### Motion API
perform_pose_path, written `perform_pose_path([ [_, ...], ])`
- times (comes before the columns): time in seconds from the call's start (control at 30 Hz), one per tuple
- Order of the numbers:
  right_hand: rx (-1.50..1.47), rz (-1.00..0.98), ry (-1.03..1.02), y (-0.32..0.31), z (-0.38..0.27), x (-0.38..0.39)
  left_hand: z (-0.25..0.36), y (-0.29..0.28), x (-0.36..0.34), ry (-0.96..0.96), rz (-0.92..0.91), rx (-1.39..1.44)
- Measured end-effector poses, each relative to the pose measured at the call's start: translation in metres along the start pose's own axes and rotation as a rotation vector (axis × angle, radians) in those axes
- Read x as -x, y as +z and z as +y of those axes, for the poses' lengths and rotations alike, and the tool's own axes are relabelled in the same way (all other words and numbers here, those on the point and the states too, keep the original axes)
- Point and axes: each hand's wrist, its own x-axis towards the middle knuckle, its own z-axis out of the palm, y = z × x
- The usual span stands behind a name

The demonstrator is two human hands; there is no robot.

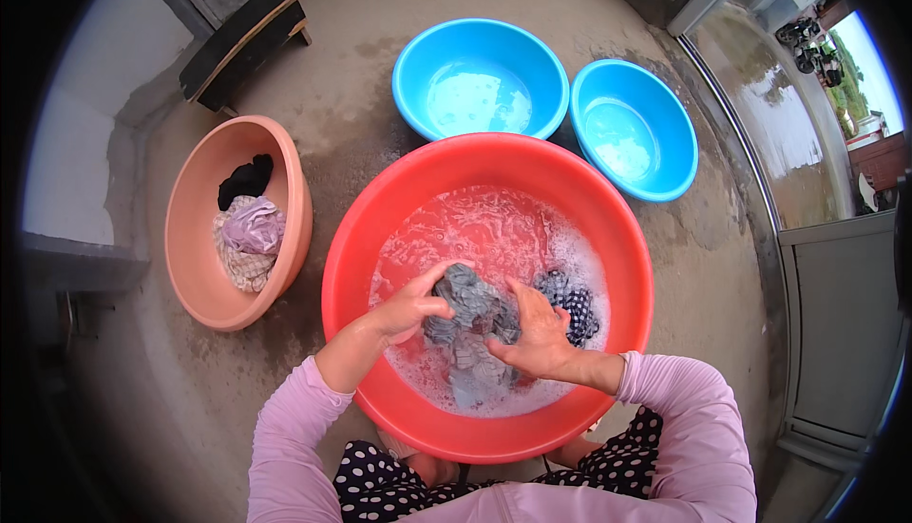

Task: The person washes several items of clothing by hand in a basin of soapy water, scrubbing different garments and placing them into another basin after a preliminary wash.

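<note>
A wet grey garment [465, 300] is bunched up between my hands, its lower part trailing into soapy water. My left hand [407, 312] grips it from the left, fingers reaching behind the bundle and thumb in front. From the right, my right hand [537, 335] cups the same cloth, its thumb against the front and its other fingers spread along the side. The large red basin [351, 238] under both hands holds the foamy water. A dark polka-dot cloth [578, 309] lies half submerged just beyond my right hand.
Two blue basins [418, 62] [679, 133] stand behind the red one. At left, a peach basin [195, 276] holds black, lilac and pale checked clothes. A low black bench [245, 43] is at the back left. A doorway track [736, 119] runs along the right.
</note>
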Motion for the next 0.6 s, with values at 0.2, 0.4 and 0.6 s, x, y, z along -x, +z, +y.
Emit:
perform_pose_path([
  [0.2,-0.413,-0.237,0.191,-0.007,-0.003,-0.043,0.015,-0.016,-0.005,0.394,-0.037,-0.804],
  [0.4,0.007,-0.086,0.389,0.023,0.043,-0.098,-0.012,-0.049,-0.044,0.445,0.417,-1.738],
  [0.6,0.160,-0.168,0.352,0.072,0.063,-0.096,-0.082,-0.063,-0.102,-0.093,0.584,-1.459],
])
